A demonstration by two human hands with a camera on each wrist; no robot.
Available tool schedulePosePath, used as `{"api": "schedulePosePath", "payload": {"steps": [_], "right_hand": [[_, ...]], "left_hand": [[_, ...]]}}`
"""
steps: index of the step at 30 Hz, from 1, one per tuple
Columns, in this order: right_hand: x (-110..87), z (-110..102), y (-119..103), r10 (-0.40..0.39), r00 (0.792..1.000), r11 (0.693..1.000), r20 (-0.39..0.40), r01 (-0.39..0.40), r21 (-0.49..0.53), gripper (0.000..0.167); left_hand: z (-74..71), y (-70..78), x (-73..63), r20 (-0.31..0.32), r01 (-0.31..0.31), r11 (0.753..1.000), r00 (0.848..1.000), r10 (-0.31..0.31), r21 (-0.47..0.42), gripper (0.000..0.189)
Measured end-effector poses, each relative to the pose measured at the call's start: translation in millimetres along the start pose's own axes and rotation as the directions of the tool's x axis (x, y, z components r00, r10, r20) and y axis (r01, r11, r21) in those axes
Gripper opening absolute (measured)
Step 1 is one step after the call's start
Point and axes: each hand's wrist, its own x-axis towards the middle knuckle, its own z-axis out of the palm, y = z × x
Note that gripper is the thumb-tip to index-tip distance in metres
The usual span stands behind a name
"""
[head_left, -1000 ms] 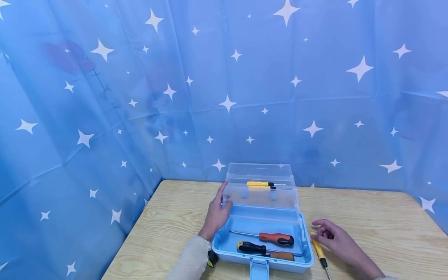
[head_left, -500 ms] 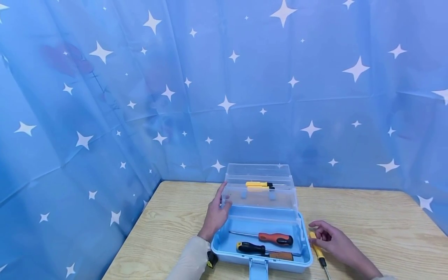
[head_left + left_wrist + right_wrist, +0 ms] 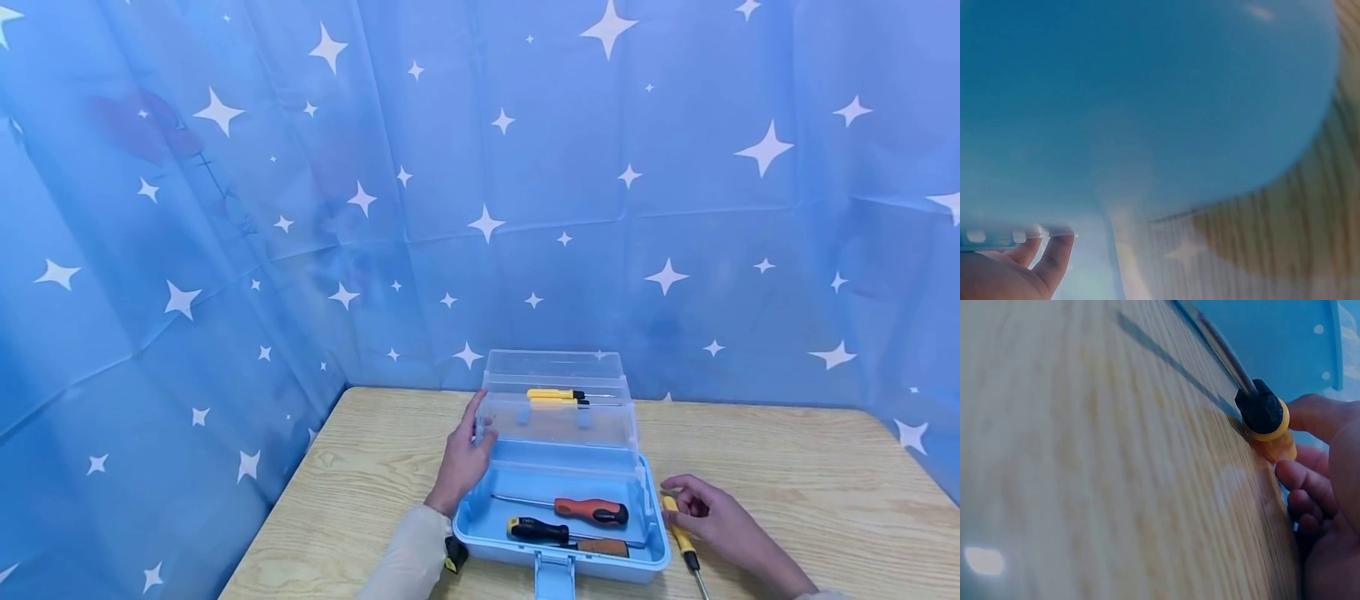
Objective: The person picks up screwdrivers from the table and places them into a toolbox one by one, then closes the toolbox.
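A light blue toolbox [image 3: 592, 573] stands with its clear lid [image 3: 555, 364] raised. My left hand [image 3: 460, 462] grips the left edge of the clear lid, index finger along the side and thumb on the inner face; in the left wrist view, its fingers [image 3: 1057, 259] curl at the clear edge. Just right of the box, my right hand [image 3: 712, 517] pinches the handle of a yellow screwdriver [image 3: 681, 532]. The right wrist view shows the thumb [image 3: 1319, 415] and fingertips on either side of that handle, the shaft pointing toward the front of the table.
Inside the box lie a red screwdriver [image 3: 592, 511], a black screwdriver [image 3: 538, 531] and a brown-handled tool [image 3: 603, 547]. Two yellow screwdrivers [image 3: 553, 394] sit in the raised lid section. A black and yellow object [image 3: 453, 552] is beside the box's left front corner.
The fingers of my right hand have drawn in closer around the yellow screwdriver's handle. My left hand has kept its place on the clear lid.
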Motion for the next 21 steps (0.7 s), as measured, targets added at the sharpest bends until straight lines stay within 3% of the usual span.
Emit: {"api": "schedulePosePath", "payload": {"steps": [21], "right_hand": [[-1.3, 2, -11, 0.013, 1.0, 0.996, -0.027, -0.015, -0.091, 0.027]], "left_hand": [[0.7, -0.4, 0.1, -0.006, -0.008, 1.0, 1.0, 0.008, 0.003, 0.061]]}}
